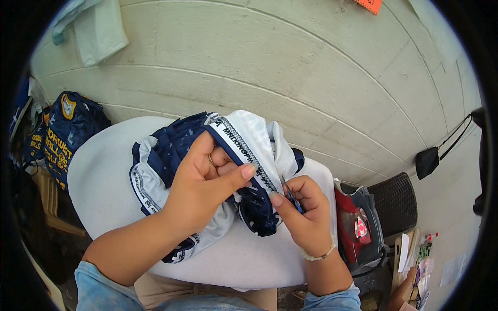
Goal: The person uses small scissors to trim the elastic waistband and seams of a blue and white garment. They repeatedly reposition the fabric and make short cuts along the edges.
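A navy and white garment (179,140) lies bunched on the pale padded board before me. Its lettered white elastic band (236,147) is raised, with dark zigzag stitching along one edge. My left hand (197,189) pinches that band between thumb and fingers, a ring on one finger. At the band's lower right end, my right hand (311,212) is closed around small thread snips (292,196), dark blades pointing up beside the white cloth. The right thumb touches the band's edge. Whether the blades are on a thread is too small to tell.
The light-covered board (104,176) reaches from my lap toward a pale block wall (207,46). Navy bags with yellow lettering (65,137) stand left. A red and grey bag (358,223) and black chair (395,199) are right. A black pouch (428,163) hangs on the right wall.
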A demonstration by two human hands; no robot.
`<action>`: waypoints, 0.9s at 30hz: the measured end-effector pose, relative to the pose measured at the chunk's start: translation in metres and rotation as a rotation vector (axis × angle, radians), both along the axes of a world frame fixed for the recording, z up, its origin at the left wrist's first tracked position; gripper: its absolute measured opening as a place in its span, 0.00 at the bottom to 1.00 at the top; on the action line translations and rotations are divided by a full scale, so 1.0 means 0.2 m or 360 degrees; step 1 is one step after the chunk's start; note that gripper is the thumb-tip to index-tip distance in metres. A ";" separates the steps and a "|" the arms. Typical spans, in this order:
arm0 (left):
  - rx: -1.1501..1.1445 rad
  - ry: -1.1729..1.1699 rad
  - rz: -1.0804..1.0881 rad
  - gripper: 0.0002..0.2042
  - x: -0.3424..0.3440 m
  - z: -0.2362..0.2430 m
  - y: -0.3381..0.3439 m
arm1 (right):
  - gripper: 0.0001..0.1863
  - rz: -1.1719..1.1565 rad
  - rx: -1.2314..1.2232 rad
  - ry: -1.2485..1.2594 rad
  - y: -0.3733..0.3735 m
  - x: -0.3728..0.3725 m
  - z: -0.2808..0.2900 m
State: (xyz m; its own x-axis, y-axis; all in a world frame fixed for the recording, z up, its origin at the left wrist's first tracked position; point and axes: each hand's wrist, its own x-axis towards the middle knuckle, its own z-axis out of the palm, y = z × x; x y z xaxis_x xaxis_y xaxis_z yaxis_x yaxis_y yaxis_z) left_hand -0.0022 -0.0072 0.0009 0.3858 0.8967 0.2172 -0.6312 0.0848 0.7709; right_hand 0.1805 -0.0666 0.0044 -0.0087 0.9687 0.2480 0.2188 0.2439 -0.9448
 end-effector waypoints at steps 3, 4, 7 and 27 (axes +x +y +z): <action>-0.0004 -0.0024 -0.0001 0.25 0.00 0.00 0.00 | 0.07 -0.0013 0.0011 -0.0010 0.00 0.01 -0.01; -0.0002 -0.0027 -0.0006 0.25 0.00 0.00 0.00 | 0.07 -0.0012 0.0031 -0.0014 0.00 0.01 -0.01; 0.0029 -0.0057 0.0000 0.25 0.01 0.00 -0.01 | 0.07 -0.0023 0.0036 0.0003 0.00 0.01 -0.01; 0.0013 -0.0021 0.0076 0.25 0.00 0.00 0.02 | 0.04 0.0184 -0.0158 0.0351 -0.01 0.05 0.04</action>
